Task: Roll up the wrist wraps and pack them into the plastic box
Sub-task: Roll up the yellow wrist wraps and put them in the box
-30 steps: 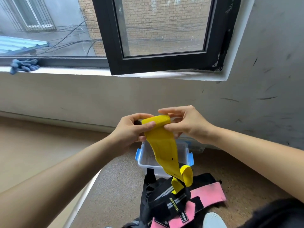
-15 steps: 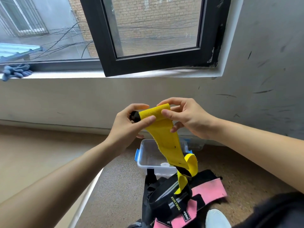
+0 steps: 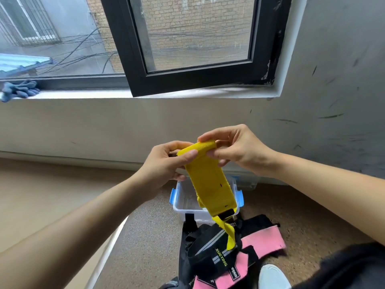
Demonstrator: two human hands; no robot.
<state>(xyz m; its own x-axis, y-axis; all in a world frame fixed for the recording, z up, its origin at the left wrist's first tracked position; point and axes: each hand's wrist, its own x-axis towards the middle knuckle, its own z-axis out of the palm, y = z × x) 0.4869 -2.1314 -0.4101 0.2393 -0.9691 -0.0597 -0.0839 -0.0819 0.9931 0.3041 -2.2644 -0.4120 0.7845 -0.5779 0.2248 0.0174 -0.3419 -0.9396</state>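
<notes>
Gripping the rolled top of a yellow wrist wrap (image 3: 210, 180), both hands hold it up in the air in front of a grey wall. The left hand (image 3: 164, 163) pinches the roll's left end between thumb and curled fingers. The right hand (image 3: 237, 151) pinches the right end the same way. The unrolled length of the wrap hangs down from the roll and ends in a black patch and a narrow yellow loop.

Directly below, a clear plastic box (image 3: 187, 203) with blue side latches sits open on the speckled floor (image 3: 145, 236), close to the floor's edge at the foot of the wall. The hanging wrap hides part of its inside. Nearer the person, a black wrist wrap (image 3: 208, 253) reaches the box's near side and lies heaped over a pink wrist wrap (image 3: 264, 245). A white shoe tip (image 3: 273, 276) shows beside them. Above, blue gloves (image 3: 18, 90) rest on the left end of the windowsill (image 3: 83, 93), under a black-framed window (image 3: 187, 80).
</notes>
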